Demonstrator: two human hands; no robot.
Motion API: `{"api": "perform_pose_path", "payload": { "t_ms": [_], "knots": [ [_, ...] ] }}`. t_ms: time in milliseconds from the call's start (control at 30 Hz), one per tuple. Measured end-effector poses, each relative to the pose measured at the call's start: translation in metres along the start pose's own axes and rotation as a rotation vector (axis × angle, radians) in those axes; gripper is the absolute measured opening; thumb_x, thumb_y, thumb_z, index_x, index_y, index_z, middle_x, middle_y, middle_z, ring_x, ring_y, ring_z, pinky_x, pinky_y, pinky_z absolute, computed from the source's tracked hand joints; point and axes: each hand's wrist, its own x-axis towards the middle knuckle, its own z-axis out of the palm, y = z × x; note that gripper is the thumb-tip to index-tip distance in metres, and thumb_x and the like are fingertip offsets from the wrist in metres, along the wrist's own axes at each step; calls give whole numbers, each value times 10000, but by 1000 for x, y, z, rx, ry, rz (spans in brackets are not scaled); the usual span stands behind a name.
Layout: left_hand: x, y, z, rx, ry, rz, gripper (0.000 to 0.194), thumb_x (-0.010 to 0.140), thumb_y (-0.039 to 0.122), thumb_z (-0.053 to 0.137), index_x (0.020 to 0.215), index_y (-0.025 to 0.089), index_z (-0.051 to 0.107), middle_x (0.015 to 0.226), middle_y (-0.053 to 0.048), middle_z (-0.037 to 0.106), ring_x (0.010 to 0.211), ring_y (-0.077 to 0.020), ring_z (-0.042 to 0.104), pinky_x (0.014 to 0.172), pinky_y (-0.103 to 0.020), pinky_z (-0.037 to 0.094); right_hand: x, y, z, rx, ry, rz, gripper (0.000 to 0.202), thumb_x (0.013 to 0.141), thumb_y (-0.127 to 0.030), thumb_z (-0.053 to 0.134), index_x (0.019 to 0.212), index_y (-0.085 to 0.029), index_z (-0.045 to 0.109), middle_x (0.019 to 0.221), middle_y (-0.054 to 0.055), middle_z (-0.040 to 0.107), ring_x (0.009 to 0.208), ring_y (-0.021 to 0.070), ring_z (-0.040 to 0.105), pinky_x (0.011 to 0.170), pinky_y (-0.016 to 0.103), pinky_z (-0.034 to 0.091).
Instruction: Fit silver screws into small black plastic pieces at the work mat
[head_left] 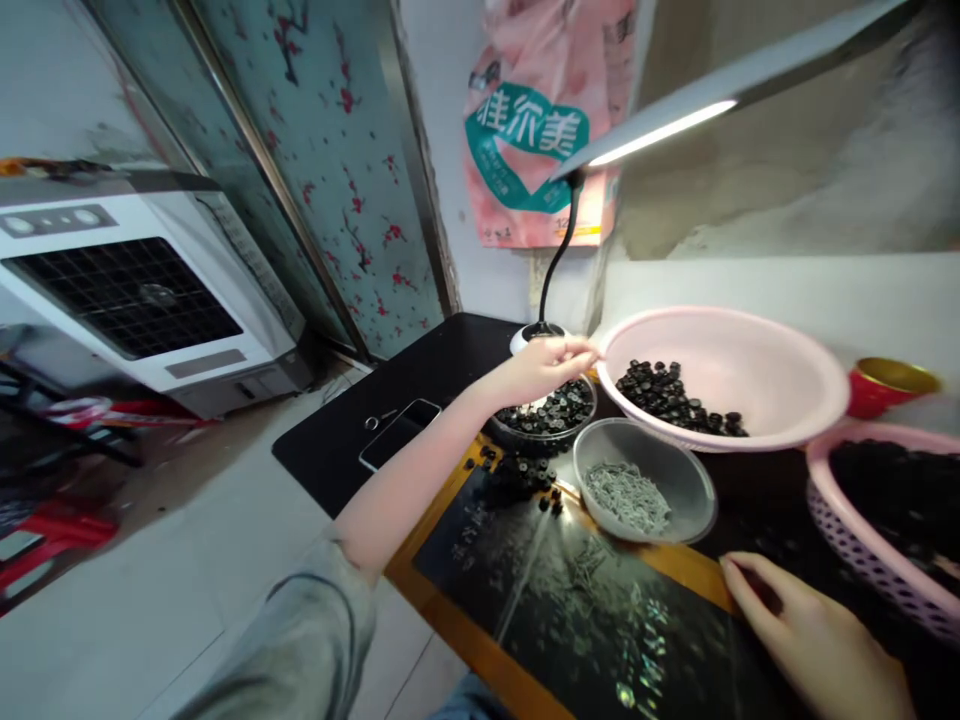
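My left hand (546,366) reaches over a clear bowl of small black round parts (559,410). Its fingers are closed together, with their tips at the left rim of a pink basin (772,375); whether they grip the rim or a small piece, I cannot make out. Inside the basin lies a heap of black knob-like parts (667,400). At the lower right, my right hand (821,630) rests near the board's edge, thumb and forefinger pinched; anything between them is too small to see. Just beyond it stands a translucent bowl (690,490) of grey screws or pins (626,495).
Loose black parts (525,475) and scattered pins (589,565) lie on a dark, orange-edged board (465,560). A phone (401,432), keys (373,422) and a desk lamp (551,270) are on the black table. At right are a second pink basket (862,520) and a red cup (874,390).
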Motion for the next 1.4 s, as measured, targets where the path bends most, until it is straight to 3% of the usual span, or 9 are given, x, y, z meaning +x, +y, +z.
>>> {"api": "perform_pose_path", "payload": {
  "t_ms": [33,133,233,333,467,900,1133,1400],
  "knots": [
    [10,-18,10,72,-112,-76,310,948,299,379,1108,163,606,1034,-31,676,947,-157,630,843,-272,492,0,-2,-1,24,-60,17,273,744,-455,486,770,-304,712,738,-2,756,634,232,717,503,256,508],
    [24,-64,39,150,-226,-104,292,910,299,443,1000,136,668,1061,-74,673,982,-207,616,890,-307,459,1,-4,-2,49,-167,51,290,781,-441,448,836,-302,696,836,3,759,727,236,721,559,267,515],
    [19,-84,60,216,-286,-122,397,910,441,397,1069,178,647,1133,-86,630,1025,-231,589,916,-338,428,-1,-5,0,42,-181,34,279,824,-421,426,870,-311,678,887,-6,750,770,222,715,584,254,506],
    [9,-86,71,265,-297,-128,519,882,594,331,1111,215,602,1139,-84,606,1028,-241,573,871,-334,436,-3,-4,3,42,-188,26,280,853,-415,404,893,-306,659,920,-5,738,824,218,703,607,249,495],
    [0,-79,81,323,-317,-115,560,868,646,291,1055,206,584,1022,-65,645,878,-211,614,724,-278,459,-4,-2,5,37,-216,35,297,877,-420,370,919,-299,638,940,1,725,862,218,690,625,252,485],
    [-1,-74,88,568,-360,-64,377,883,509,402,885,225,651,866,-53,697,818,-224,652,678,-285,461,-1,-4,0,21,-231,73,284,856,-427,393,910,-313,647,925,-7,733,834,213,697,631,243,485],
    [15,-87,88,650,-345,-162,287,915,362,490,1045,126,591,1009,-79,631,893,-185,615,805,-387,507,0,-8,-3,9,-222,74,281,853,-424,395,893,-318,653,888,-15,739,808,210,704,594,233,483],
    [26,-100,77,640,-295,-234,286,906,319,519,1119,132,559,1103,-90,596,953,-197,603,825,-401,516,0,-5,2,28,-229,60,285,872,-414,382,926,-306,640,925,3,733,853,221,695,596,242,479]
  ]
}}
